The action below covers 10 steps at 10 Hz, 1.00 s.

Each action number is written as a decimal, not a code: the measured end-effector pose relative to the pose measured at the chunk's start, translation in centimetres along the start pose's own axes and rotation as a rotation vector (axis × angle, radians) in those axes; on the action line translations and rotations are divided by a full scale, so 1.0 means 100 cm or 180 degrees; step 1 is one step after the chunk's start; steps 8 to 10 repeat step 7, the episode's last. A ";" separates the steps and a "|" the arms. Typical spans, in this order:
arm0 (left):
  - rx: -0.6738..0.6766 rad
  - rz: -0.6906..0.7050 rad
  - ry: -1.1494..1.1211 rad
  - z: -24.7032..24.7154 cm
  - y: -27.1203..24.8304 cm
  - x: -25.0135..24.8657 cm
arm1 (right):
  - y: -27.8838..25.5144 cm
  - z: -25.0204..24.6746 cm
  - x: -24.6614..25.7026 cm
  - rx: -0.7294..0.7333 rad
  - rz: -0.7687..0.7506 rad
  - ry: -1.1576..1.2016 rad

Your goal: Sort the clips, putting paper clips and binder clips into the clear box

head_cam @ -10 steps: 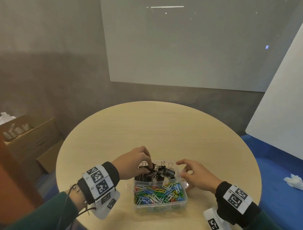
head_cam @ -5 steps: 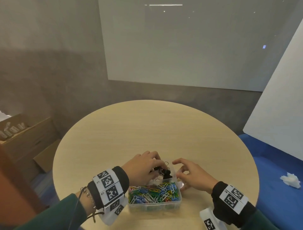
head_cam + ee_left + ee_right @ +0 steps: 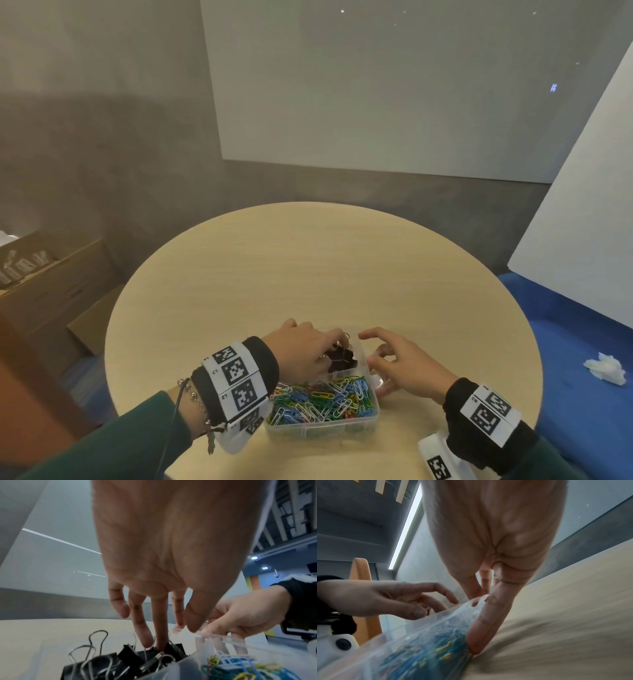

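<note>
A clear box sits on the round wooden table near its front edge. Its near compartment holds several coloured paper clips, and its far compartment holds black binder clips. My left hand reaches down over the far compartment. In the left wrist view its straight fingers poke among the binder clips. My right hand holds the box's right side. Its thumb lies along the box wall, and the fingers curl round the far corner.
Cardboard boxes stand on the floor to the left. A white board leans at the right, with crumpled tissue on the blue floor below it. The far half of the table is bare wood.
My left hand has moved further over the binder clip compartment and now covers most of it. My right hand has closed in against the box's right wall.
</note>
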<state>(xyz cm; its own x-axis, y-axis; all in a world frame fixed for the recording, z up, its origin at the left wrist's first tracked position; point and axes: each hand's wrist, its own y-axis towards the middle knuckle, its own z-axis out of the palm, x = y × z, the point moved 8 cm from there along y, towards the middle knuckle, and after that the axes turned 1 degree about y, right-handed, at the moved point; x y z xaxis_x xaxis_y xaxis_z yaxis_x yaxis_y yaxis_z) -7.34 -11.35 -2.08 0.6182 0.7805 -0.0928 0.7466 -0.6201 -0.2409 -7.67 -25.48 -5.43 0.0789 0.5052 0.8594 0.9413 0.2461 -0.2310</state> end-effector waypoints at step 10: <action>-0.0877 -0.1030 -0.0806 0.012 -0.018 0.141 | 0.035 -0.035 0.013 -0.0891 -0.0066 -0.0612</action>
